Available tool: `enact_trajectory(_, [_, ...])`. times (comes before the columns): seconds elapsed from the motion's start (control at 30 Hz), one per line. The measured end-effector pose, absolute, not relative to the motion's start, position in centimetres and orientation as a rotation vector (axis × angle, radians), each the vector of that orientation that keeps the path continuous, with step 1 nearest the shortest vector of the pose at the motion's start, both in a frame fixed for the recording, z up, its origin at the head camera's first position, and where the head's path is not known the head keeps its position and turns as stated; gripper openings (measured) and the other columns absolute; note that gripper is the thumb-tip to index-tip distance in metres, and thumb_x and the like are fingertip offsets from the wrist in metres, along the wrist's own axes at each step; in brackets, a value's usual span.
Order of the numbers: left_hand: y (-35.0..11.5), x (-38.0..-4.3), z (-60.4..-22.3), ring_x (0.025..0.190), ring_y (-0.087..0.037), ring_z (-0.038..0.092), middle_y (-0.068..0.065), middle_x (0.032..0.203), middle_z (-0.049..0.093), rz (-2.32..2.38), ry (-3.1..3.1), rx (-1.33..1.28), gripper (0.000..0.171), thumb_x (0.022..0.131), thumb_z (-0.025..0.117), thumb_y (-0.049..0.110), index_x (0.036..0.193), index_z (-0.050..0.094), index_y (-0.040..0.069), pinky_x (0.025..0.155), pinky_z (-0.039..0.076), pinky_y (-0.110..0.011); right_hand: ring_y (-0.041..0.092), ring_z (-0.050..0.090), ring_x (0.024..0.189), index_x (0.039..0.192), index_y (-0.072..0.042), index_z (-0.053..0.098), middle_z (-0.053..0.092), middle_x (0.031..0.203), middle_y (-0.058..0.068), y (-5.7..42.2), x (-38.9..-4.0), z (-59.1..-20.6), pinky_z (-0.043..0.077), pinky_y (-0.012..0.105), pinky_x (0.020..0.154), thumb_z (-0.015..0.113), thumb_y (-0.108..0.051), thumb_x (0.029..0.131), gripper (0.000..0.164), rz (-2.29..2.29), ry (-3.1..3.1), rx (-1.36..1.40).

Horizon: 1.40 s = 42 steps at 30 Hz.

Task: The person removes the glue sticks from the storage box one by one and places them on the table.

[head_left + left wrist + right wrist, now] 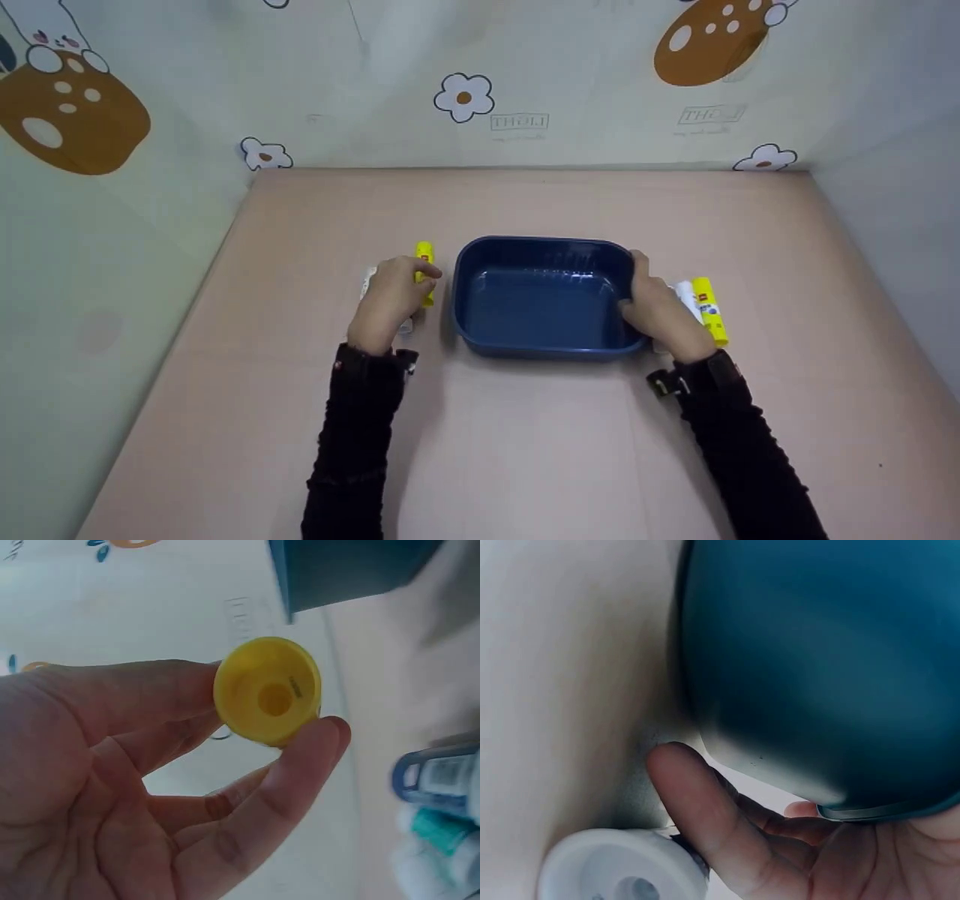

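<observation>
My left hand [386,300] pinches a yellow glue stick [424,251] between thumb and fingers, left of a blue plastic basin [547,311]. In the left wrist view the round hollow end of the yellow glue stick [268,692] faces the camera. At the basin's right end, my right hand [667,315] grips the wall, thumb inside the rim and fingers outside. The basin [817,675] fills much of the right wrist view, with a white tube end [622,866] below the fingers. Nothing shows inside the basin.
Right of the right hand lie another yellow glue stick [709,311] and a white tube [687,300]. Under the left hand are partly hidden small tubes, one with a dark blue end [435,778] and one with a green band [439,831]. A patterned wall [585,90] borders the table [525,450].
</observation>
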<state>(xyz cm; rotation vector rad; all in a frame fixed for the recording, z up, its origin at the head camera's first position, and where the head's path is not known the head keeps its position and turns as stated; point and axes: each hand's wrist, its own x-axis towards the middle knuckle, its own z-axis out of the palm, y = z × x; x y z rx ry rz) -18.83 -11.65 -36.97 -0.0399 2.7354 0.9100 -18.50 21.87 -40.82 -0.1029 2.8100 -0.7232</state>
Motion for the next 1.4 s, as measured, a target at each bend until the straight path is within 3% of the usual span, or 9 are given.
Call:
enact_trajectory(0.17, [-11.0,-19.3,-39.1,0.096,-0.024,0.057,-0.015,0.121,0.060,0.785,2.699,-0.008,0.027,0.089,0.056,0.009,0.114,0.066,0.006,0.074,0.046,-0.028,0.039,0.062,0.082,0.142,0.000,0.004,0.055,0.107,0.040,22.0,-18.5,-40.9,0.052,0.046,0.069,0.048,-0.006,0.083,0.074,-0.738,2.810,-0.106])
enact_trajectory(0.47, [-10.1,-18.9,-39.9,0.088,-0.025,0.055,-0.019,0.112,0.057,0.655,2.759,-0.026,0.026,0.087,0.054,0.003,0.110,0.067,0.005,0.071,0.047,-0.032,0.038,0.062,0.080,0.143,-0.001,0.002,0.055,0.106,0.039,22.0,-18.5,-40.8,0.052,0.043,0.067,0.048,-0.006,0.085,0.074,-0.742,2.782,-0.092])
enact_trajectory(0.67, [-10.4,-18.7,-39.6,0.095,-0.028,0.051,-0.021,0.118,0.046,0.613,2.780,-0.027,0.025,0.089,0.053,0.004,0.109,0.068,0.007,0.081,0.046,-0.037,0.037,0.062,0.080,0.143,-0.001,0.002,0.055,0.106,0.038,22.0,-18.6,-40.8,0.052,0.042,0.068,0.048,-0.006,0.085,0.074,-0.744,2.776,-0.092])
enact_trajectory(0.9, [-11.2,-18.6,-39.0,0.108,-0.032,0.050,-0.024,0.123,0.044,0.626,2.753,-0.027,0.028,0.088,0.051,0.002,0.110,0.068,0.005,0.092,0.045,-0.040,0.036,0.062,0.080,0.144,-0.001,0.001,0.055,0.107,0.039,22.0,-18.5,-40.8,0.052,0.042,0.068,0.047,-0.004,0.084,0.075,-0.761,2.780,-0.104])
enact_trajectory(1.07, [-11.7,-18.8,-38.7,0.105,-0.029,0.051,-0.022,0.126,0.050,0.711,2.685,-0.089,0.032,0.085,0.053,-0.002,0.113,0.066,0.003,0.081,0.048,-0.032,0.034,0.062,0.077,0.144,-0.001,0.000,0.056,0.105,0.038,22.0,-18.6,-40.8,0.052,0.039,0.064,0.047,-0.005,0.085,0.075,-0.758,2.772,-0.094])
enact_trajectory(1.27, [-11.9,-18.8,-38.2,0.095,-0.024,0.055,-0.015,0.124,0.058,0.768,2.651,-0.090,0.031,0.088,0.051,0.003,0.116,0.064,0.005,0.068,0.047,-0.025,0.033,0.062,0.075,0.144,0.000,0.000,0.057,0.103,0.036,22.0,-18.5,-40.8,0.051,0.037,0.061,0.047,-0.005,0.085,0.075,-0.763,2.777,-0.099])
enact_trajectory(1.4, [-11.7,-18.7,-37.7,0.079,-0.020,0.056,-0.015,0.114,0.062,0.734,2.709,0.004,0.030,0.092,0.048,0.011,0.118,0.062,0.007,0.060,0.043,-0.024,0.034,0.063,0.078,0.144,0.000,0.000,0.057,0.105,0.036,21.9,-18.5,-40.7,0.052,0.038,0.064,0.048,-0.006,0.086,0.075,-0.754,2.787,-0.100])
